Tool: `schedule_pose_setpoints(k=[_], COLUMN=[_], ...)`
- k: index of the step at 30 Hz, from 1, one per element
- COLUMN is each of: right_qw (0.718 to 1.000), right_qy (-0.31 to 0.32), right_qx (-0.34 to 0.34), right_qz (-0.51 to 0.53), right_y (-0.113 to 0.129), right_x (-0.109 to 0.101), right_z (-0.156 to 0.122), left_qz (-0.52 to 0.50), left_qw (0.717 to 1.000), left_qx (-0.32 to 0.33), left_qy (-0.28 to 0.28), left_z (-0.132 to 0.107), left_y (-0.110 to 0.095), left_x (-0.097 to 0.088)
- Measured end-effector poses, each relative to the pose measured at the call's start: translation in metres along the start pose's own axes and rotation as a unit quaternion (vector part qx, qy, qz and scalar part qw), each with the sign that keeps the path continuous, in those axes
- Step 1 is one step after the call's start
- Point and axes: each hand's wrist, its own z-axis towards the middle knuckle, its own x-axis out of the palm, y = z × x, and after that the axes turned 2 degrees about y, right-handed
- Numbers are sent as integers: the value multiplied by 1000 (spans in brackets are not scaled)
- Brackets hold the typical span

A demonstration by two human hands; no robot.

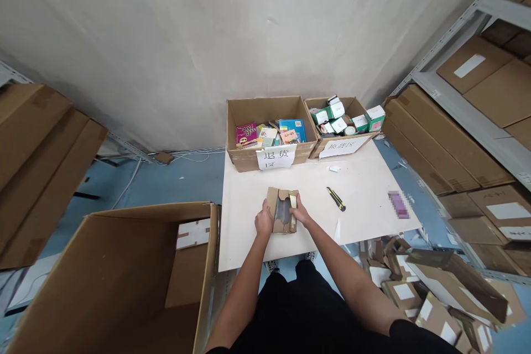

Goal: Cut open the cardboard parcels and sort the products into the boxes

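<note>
Cardboard parcel (pixel 280 225), just one, is over the white table (pixel 243 232), slightly below the frame's centre; my left hand (pixel 264 220) and right hand (pixel 301 212) grip it, fingers closed on opposite sides. One cutter (pixel 336 199) lies right of centre, one pixelated purple item (pixel 398 204) farther right. At upper centre stand one book box (pixel 244 162) and one packet box (pixel 316 147). One large carton (pixel 124 254) fills the lower left.

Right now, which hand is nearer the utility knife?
Right. The right hand, left of the utility knife, holds the right side of the small box; the left hand is farther left, on its other side.
</note>
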Motion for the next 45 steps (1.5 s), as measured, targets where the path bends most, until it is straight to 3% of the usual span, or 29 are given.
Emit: schedule_pose_setpoints(k=[5, 7, 12, 17, 19, 21, 23, 26, 30, 35, 40, 45], right_qw=[982, 978, 997, 997, 996, 992, 979, 953, 919, 907, 901, 902], right_qy=[-72, -65, -15, 4, -42, -118, -167, -111, -18, 26, 13, 31], right_qx=[26, 32, -31, -31, -25, -41, -79, -158, -185, -182, -182, -125], right_qz=[-175, -196, -71, 77, 74, 14, -84, -234, -347, -379, -394, -413], right_y=[30, 41, 46, 22, 8, -5, -13, -14, 4, 23, 34, 48], right_x=[15, 17, 5, -11, -16, -19, -20, -19, -18, -15, -6, 5], right_z=[18, 27, 40, 27, 17, 7, -2, -10, -9, -2, 10, 40], left_qz=[25, 36, 34, -7, -6, 20, 53, 85, 81, -10, -72, -48], left_qw=[999, 999, 999, 999, 998, 992, 981, 956, 940, 939, 939, 952], left_qx=[29, 24, -18, -24, 10, 85, 181, 275, 305, 305, 271, 258], left_qy=[15, 15, -11, -25, -62, -88, -51, 57, 130, 161, 198, 157], left_z=[-10, -12, -10, -9, -9, -8, -6, -7, -16, -26, -30, -35], left_y=[-1, 0, 10, 22, 23, 21, 16, 8, 7, 16, 28, 39], left_x=[1, 2, 3, 2, 2, 4, 7, 13, 16, 4, 1, 14])
